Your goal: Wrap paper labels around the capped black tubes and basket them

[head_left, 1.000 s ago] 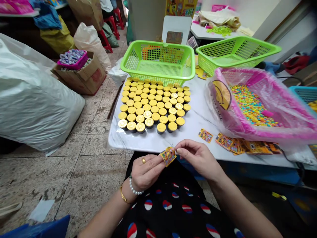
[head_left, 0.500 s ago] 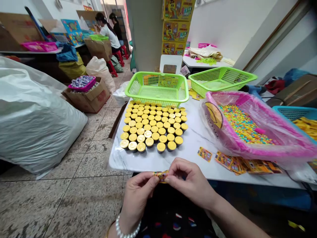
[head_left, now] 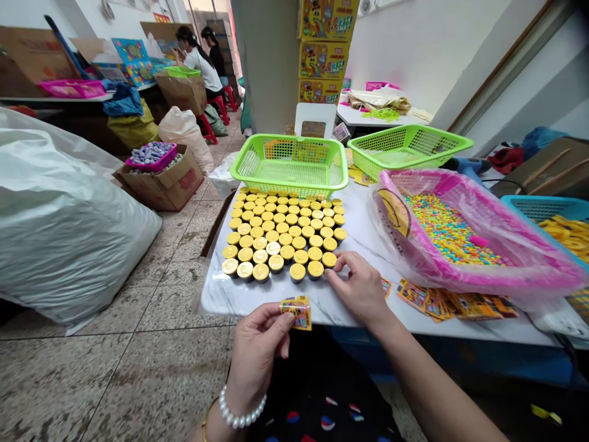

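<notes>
My left hand (head_left: 264, 337) pinches a small yellow-orange printed label (head_left: 297, 312) between thumb and fingers, over my lap just off the table's front edge. My right hand (head_left: 361, 285) reaches over the table with thumb and forefinger closed on the side of a small yellow-lidded cup (head_left: 329, 260). That cup stands at the right front corner of a block of several such cups (head_left: 271, 236), packed in rows with lids up and dark sides below. Beside my right hand, another printed label (head_left: 385, 286) lies flat, partly hidden behind the hand.
A green basket (head_left: 289, 187) stands behind the cups, with a second green basket (head_left: 409, 150) to its right. A plastic-lined pink basket (head_left: 519, 248) holds colourful beads. More labels (head_left: 453, 304) lie before it. Left on the floor is a big white sack (head_left: 69, 227); people sit far behind.
My right hand has let go of the label and moved forward to the corner cup. The label stays in my left hand, now showing its printed face more fully.
</notes>
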`<act>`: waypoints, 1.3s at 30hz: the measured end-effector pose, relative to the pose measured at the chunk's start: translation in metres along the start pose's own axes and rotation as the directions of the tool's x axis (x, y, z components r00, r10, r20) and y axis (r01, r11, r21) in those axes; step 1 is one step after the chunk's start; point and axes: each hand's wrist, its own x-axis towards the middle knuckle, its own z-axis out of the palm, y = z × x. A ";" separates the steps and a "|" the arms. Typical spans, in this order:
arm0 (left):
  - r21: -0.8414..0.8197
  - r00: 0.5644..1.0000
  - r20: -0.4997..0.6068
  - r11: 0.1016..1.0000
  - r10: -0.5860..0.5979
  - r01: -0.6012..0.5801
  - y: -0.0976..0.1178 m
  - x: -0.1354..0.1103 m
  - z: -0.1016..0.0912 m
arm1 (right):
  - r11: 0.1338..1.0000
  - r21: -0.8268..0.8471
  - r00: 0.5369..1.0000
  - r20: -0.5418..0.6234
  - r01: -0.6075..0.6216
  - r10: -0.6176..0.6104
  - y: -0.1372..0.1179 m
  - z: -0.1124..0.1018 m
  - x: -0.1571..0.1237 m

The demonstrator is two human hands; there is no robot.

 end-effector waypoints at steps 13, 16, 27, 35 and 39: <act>-0.318 0.983 0.101 0.931 -0.154 0.178 0.004 0.013 0.013 | 0.432 0.816 0.922 0.310 -0.384 0.233 -0.041 -0.025 -0.042; -0.310 0.984 0.116 0.936 -0.137 0.167 0.004 0.011 0.016 | 0.385 0.803 0.889 0.384 -0.455 0.250 -0.047 -0.020 -0.044; -0.264 0.987 0.136 0.957 -0.085 0.118 -0.003 0.008 0.021 | 0.526 0.723 0.893 0.390 -0.448 0.224 -0.055 -0.032 -0.041; -0.258 0.991 0.134 0.966 0.009 0.026 -0.006 0.007 0.024 | 0.446 0.797 0.913 0.366 -0.407 0.180 -0.045 -0.021 -0.054; -0.273 0.993 0.114 0.960 -0.028 0.059 -0.004 0.010 0.024 | 0.333 0.870 0.921 0.283 -0.364 0.269 -0.043 -0.025 -0.051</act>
